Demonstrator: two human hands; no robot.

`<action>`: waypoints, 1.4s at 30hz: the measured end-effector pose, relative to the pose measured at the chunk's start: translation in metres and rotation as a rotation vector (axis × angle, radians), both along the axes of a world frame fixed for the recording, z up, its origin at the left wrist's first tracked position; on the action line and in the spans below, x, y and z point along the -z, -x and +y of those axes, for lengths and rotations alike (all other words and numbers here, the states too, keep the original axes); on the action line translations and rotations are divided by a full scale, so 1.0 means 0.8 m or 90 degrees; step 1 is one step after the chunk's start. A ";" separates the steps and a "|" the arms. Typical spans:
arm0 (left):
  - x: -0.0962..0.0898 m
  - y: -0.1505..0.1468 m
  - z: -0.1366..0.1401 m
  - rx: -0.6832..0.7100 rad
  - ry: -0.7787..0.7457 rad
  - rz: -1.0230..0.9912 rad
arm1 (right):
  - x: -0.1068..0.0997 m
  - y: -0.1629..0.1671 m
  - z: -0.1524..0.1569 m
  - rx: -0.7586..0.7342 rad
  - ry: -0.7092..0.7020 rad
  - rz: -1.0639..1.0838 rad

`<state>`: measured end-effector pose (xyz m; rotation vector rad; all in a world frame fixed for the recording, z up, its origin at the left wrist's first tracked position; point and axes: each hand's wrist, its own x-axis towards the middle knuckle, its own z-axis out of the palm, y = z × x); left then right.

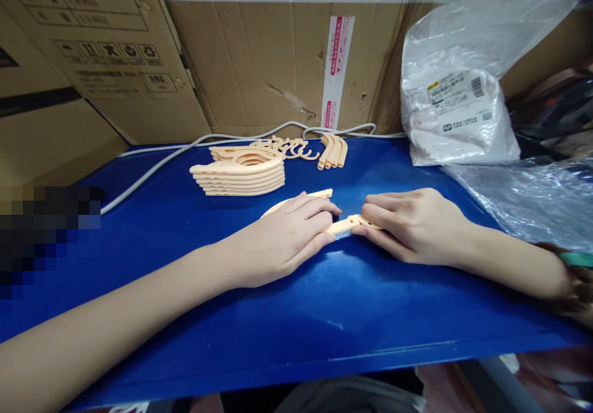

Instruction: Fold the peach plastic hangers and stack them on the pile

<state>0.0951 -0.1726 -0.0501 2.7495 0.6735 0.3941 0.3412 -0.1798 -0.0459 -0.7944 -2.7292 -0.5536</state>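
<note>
Over the middle of the blue table, my left hand [290,234] is closed on a cream plastic hanger part [343,225], its body mostly hidden beneath my palm. A thin upper edge of cream plastic shows behind my knuckles. From the right, my right hand [412,225] pinches the other end of the piece between thumb and fingers, where small holes show. Whether this end is a separate arm piece I cannot tell. Behind my left hand lies a neat stack of similar hanger parts [241,178]. Several hooks [296,148] and curved hanger arms [333,150] lie beyond it.
A white cable [194,141] runs along the back of the blue table [296,326]. Cardboard boxes [259,61] wall off the rear and left. At the back right stands a white plastic bag [458,110] with a label; clear plastic wrap [537,197] lies near it.
</note>
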 end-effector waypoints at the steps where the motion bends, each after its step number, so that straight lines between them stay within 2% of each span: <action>1: 0.000 0.000 0.000 0.000 0.001 0.000 | 0.000 0.000 0.000 0.001 -0.015 -0.007; 7: 0.000 0.001 0.000 -0.002 0.001 0.002 | -0.001 0.001 -0.001 0.003 -0.060 -0.010; 24: -0.001 0.001 0.001 0.001 -0.005 0.013 | -0.004 0.001 -0.001 -0.006 0.025 0.058; 34: -0.002 0.001 0.000 0.011 0.001 0.007 | -0.002 -0.003 0.002 -0.032 0.009 0.064; 42: -0.003 0.000 0.000 0.006 0.007 0.003 | -0.004 0.000 0.002 -0.003 0.168 0.089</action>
